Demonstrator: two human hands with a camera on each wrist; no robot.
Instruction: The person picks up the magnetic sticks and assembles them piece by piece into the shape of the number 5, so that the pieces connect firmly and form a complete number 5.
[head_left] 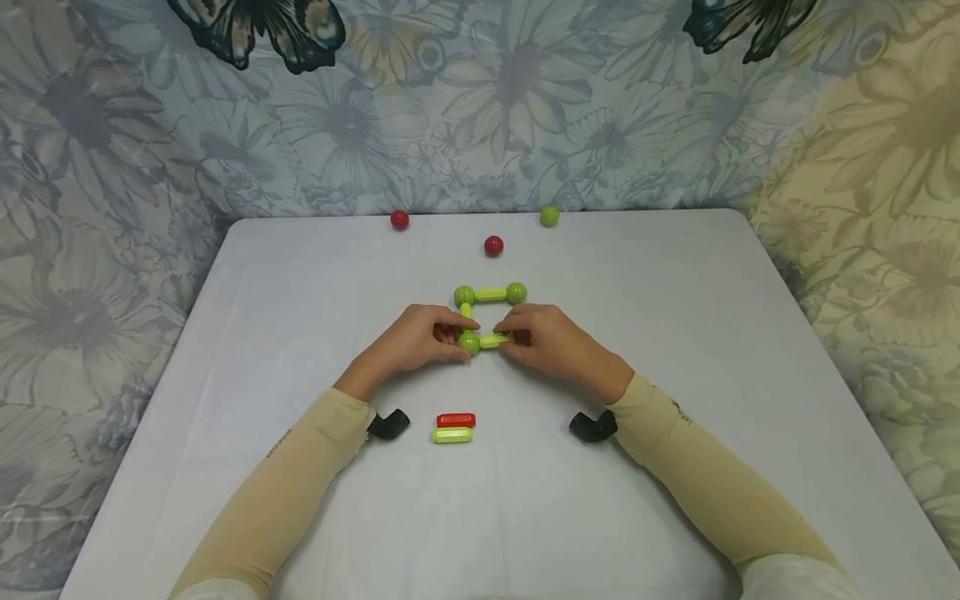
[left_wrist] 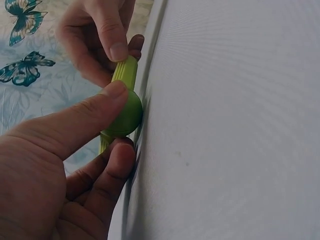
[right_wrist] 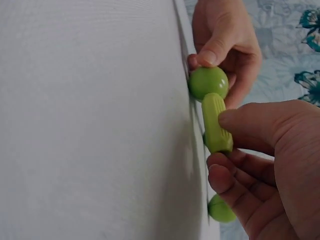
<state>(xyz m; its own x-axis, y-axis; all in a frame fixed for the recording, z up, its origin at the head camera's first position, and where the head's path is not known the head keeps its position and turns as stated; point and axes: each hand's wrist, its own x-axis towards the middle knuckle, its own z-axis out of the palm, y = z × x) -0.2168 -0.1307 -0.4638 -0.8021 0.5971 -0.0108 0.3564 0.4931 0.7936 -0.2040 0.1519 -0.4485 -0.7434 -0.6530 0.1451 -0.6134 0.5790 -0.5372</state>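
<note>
A green ball (head_left: 468, 342) at the near left corner of a three-sided frame is pinched by my left hand (head_left: 423, 340), thumb on one side and fingers on the other. My right hand (head_left: 551, 340) pinches the yellow-green rod (right_wrist: 214, 122) whose one end meets that ball; its other end bears no ball in the right wrist view. From the held ball another yellow-green rod (head_left: 466, 311) runs back to a second green ball (head_left: 464, 296). There a far rod (head_left: 491, 295) leads right to a third green ball (head_left: 516, 292).
At the back of the white table (head_left: 675, 283) lie two red balls, one left (head_left: 400, 220) and one nearer the middle (head_left: 493, 246), and a loose green ball (head_left: 550, 217). A red rod (head_left: 456, 420) and a yellow-green spare rod (head_left: 452, 435) lie side by side near the front.
</note>
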